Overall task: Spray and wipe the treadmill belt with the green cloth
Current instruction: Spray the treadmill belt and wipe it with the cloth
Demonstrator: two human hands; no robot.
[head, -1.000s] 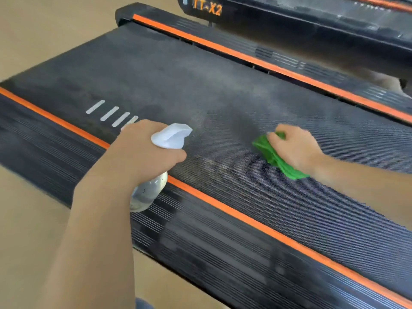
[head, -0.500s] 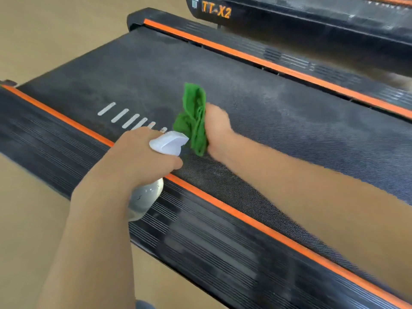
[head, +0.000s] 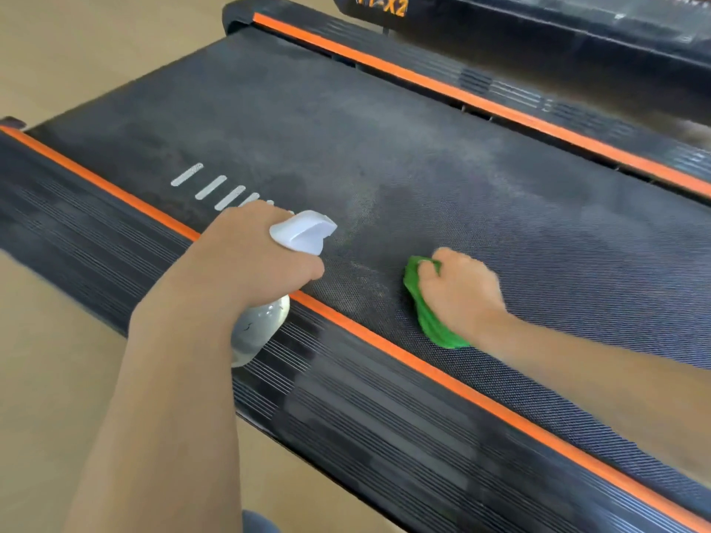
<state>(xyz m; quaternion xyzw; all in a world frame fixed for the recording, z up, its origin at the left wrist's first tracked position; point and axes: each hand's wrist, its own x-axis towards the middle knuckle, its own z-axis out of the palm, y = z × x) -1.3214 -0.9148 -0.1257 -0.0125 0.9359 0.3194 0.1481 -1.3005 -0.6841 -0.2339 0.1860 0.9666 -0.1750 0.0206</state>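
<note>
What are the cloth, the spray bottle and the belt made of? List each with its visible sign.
Green cloth: soft fabric, possibly microfibre; it bunches and folds under the right hand.
Spray bottle: likely plastic; opaque white trigger head, glossy translucent body, gripped by the left hand.
Treadmill belt: probably rubberised, matte black; fine dotted texture with greyish smears.

Orange lettering at the far edge, white dashes on the belt

The second treadmill (head: 538, 28) at the far right carries orange lettering (head: 384, 5) on its dark frame; its top is cut off by the picture's edge, and only "X2" reads clearly, the characters to its left being too cropped to tell. The treadmill belt (head: 384, 148) bears a row of short slanted white bars (head: 211, 186) near its left side, a plain marking with no letters or numbers.
</note>
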